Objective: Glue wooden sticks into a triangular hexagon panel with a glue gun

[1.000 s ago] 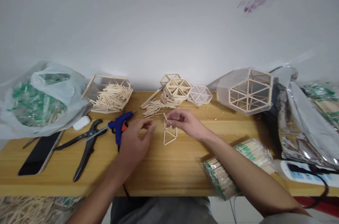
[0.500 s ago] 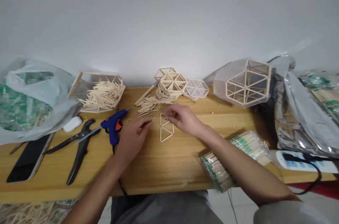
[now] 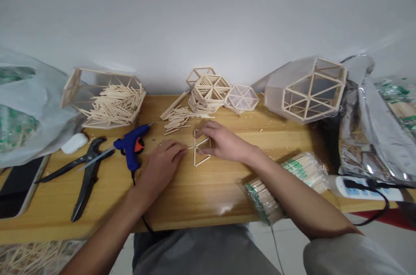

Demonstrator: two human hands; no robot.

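Observation:
A small flat frame of wooden sticks (image 3: 195, 156), made of triangles in a half-hexagon, lies on the table in front of me. My left hand (image 3: 165, 158) pinches a short wooden stick (image 3: 190, 148) whose tip meets the middle of the frame's straight side. From the right, my right hand (image 3: 219, 141) grips the frame, with thumb and fingers on its sticks and partly covering it. A blue glue gun (image 3: 131, 147) lies left of my left hand. Behind the frame are loose short sticks (image 3: 177, 119) and stacked hexagon stick frames (image 3: 211, 90).
Black cutters (image 3: 89, 175), a phone (image 3: 19, 192) and a white case (image 3: 74, 143) lie left. A stick-filled hexagonal holder (image 3: 113, 103) stands behind them. Rightward are a covered hexagonal structure (image 3: 305, 90), a bagged stick bundle (image 3: 303, 168) and a power strip (image 3: 367, 188).
My left hand has brought its stick right, up against the frame. My right hand has spread from the frame's upper end over its right side. The view has shifted slightly.

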